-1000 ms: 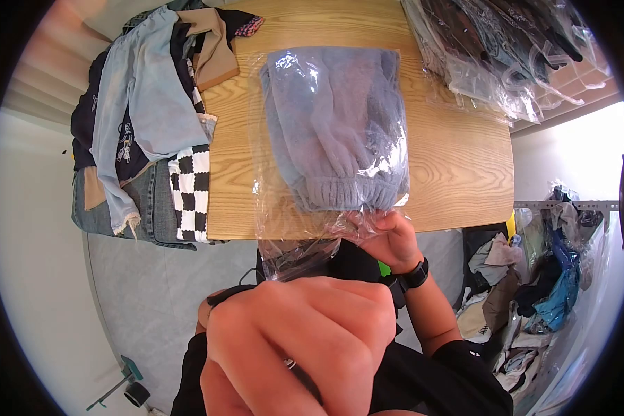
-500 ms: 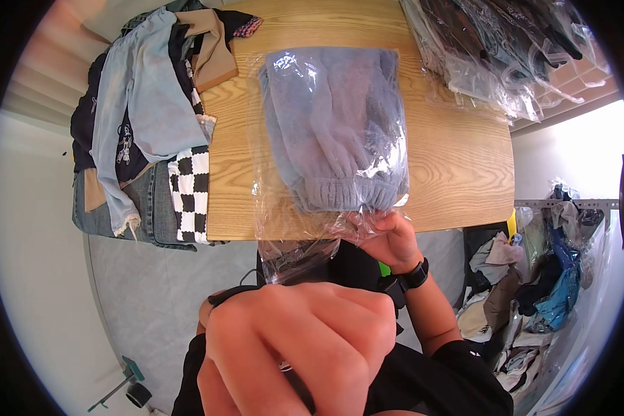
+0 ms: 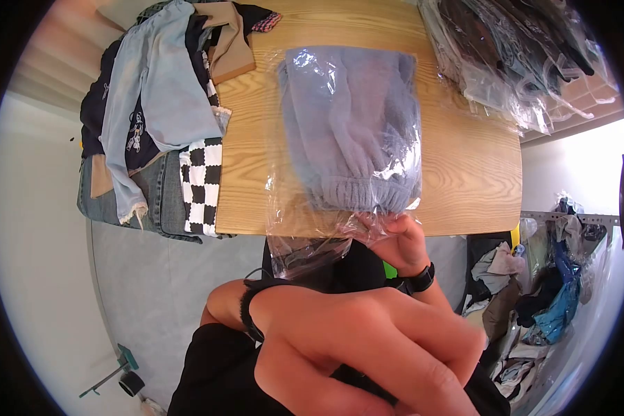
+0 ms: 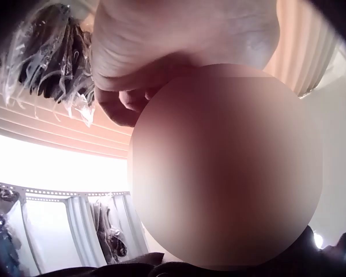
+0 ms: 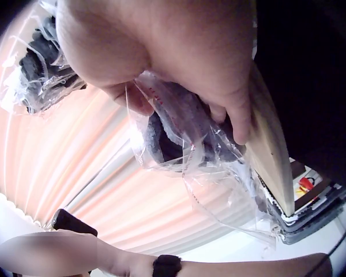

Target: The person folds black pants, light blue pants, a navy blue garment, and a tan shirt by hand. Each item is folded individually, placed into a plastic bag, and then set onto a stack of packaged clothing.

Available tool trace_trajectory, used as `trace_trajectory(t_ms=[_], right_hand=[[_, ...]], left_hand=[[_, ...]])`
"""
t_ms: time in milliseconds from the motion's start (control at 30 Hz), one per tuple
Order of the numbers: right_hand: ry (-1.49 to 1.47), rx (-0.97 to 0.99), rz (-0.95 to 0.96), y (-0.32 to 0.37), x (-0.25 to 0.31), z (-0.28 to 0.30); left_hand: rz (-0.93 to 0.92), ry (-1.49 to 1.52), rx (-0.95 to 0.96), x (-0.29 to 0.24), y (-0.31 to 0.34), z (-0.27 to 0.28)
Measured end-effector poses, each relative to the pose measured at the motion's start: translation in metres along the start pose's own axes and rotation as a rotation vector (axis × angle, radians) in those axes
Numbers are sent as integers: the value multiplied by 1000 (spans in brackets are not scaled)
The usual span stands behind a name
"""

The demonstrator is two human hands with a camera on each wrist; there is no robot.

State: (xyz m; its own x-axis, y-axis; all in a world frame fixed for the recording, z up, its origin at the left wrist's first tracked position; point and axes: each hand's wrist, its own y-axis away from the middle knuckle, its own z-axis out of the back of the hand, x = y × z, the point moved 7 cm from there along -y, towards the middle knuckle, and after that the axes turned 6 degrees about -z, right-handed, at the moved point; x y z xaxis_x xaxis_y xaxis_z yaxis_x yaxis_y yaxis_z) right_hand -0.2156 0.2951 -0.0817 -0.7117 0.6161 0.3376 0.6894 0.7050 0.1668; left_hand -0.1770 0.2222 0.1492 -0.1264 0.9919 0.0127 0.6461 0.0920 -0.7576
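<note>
A folded grey-blue garment (image 3: 357, 118) with a gathered elastic waistband lies inside a clear plastic bag (image 3: 279, 177) on the wooden table (image 3: 468, 166). The bag's loose end hangs over the near edge. At that end, below the waistband, my right hand (image 3: 408, 246) pinches the plastic between thumb and fingers; the right wrist view shows the film bunched under the hand. My left hand (image 3: 353, 333) is raised close to the head camera, away from the bag, fingers bent. In the left wrist view it is right by the person's blurred face, with its fingertips largely hidden.
Light blue trousers (image 3: 170, 90), a checkered black-and-white garment (image 3: 202, 184) and other clothes are piled on the left. Several bagged garments (image 3: 492, 55) lie at the back right. More clothes (image 3: 506, 277) fill a rack area at the lower right.
My left hand has shifted to the right and turned in front of the head camera, showing more of its wrist. The head view has tilted slightly. My right hand keeps its grip on the bag.
</note>
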Motion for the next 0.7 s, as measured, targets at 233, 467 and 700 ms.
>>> trace_trajectory(t_ms=[233,467,700], right_hand=[[6,-1,-24,-1,0,-6],[-33,-43,17,0,2,-10],[-17,-57,3,0,1,-4]], left_hand=[[426,-130,230,-2,5,7],[137,-25,-195,2,-2,3],[154,-109,-11,4,1,6]])
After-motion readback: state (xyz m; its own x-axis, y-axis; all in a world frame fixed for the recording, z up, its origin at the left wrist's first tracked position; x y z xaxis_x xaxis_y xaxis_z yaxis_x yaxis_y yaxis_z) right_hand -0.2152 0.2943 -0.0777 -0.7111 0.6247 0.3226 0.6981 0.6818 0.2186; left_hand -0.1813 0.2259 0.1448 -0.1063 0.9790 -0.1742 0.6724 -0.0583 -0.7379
